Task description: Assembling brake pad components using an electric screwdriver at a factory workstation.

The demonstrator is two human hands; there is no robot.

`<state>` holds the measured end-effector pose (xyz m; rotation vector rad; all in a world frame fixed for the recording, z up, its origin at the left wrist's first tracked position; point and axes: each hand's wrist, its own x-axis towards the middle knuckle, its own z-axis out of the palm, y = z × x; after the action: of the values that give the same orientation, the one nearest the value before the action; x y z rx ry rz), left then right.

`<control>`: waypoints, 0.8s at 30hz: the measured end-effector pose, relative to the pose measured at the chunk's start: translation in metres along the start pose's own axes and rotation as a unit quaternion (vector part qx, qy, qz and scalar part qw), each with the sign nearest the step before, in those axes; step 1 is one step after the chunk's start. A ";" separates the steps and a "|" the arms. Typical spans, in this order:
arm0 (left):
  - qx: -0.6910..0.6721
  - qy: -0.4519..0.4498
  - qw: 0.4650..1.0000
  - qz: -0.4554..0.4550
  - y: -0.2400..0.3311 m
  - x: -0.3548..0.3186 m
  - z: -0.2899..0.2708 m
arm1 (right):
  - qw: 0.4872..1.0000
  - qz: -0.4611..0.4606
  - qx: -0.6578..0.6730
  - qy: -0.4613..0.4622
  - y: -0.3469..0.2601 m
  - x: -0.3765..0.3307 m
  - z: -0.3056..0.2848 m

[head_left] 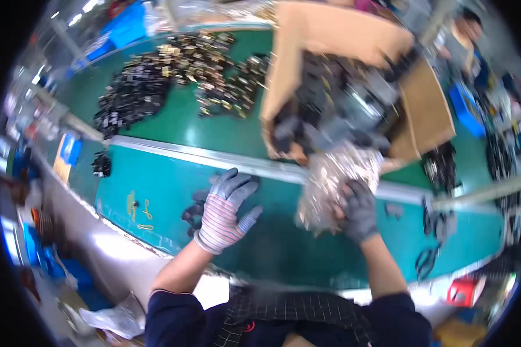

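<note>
The green bench (307, 254) spreads across in front of me, crossed by a pale metal rail (208, 156). On its far side, right of centre, stands the open carton (341, 29), flaps up, loaded with dark and grey pieces. Left of it, also past the rail, lie a black heap (133, 89) and a gold-toned heap (202, 55), touching where they meet.

Next in size is the clear, crinkled bag (324, 185); glare and blur hide what it holds. It sits at the carton's near side and overlaps its lower edge in view, though I cannot tell whether they touch. Its long axis slants from near left to far right, so the far end points at the carton.

My right hand (359, 211) is the nearer one: gloved in grey, its fingers curl in on the bag's right side, and most of the bag lies left of and beyond my grip. My left hand (223, 214) is well apart, fingers spread, nothing seen in it; dark parts (194, 214) lie just beside it.

Smallest are the black loop (426, 263) at right and yellow strips (146, 209) at left.
</note>
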<state>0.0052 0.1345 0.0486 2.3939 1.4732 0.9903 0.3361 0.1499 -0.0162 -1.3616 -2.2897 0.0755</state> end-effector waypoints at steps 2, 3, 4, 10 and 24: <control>-0.030 -0.023 0.999 0.026 0.041 -0.014 0.027 | 0.999 -0.039 0.017 0.030 -0.009 -0.008 -0.009; -0.061 -0.051 0.996 0.040 0.065 -0.025 0.035 | 0.997 -0.070 0.033 0.019 -0.012 -0.013 -0.019; -0.067 -0.062 0.995 0.035 0.082 -0.032 0.043 | 0.994 -0.052 0.082 0.048 -0.014 -0.017 -0.020; -0.068 -0.079 0.994 0.044 0.117 -0.041 0.097 | 0.982 0.137 -0.015 0.132 0.097 -0.082 -0.069; -0.031 -0.132 0.991 0.018 0.117 -0.051 0.106 | 0.921 0.269 -0.266 -0.096 0.205 -0.100 -0.081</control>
<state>0.1409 0.0541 -0.0022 2.4033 1.2919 0.6830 0.5769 0.1538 -0.0387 -2.3328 -2.0931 -0.2695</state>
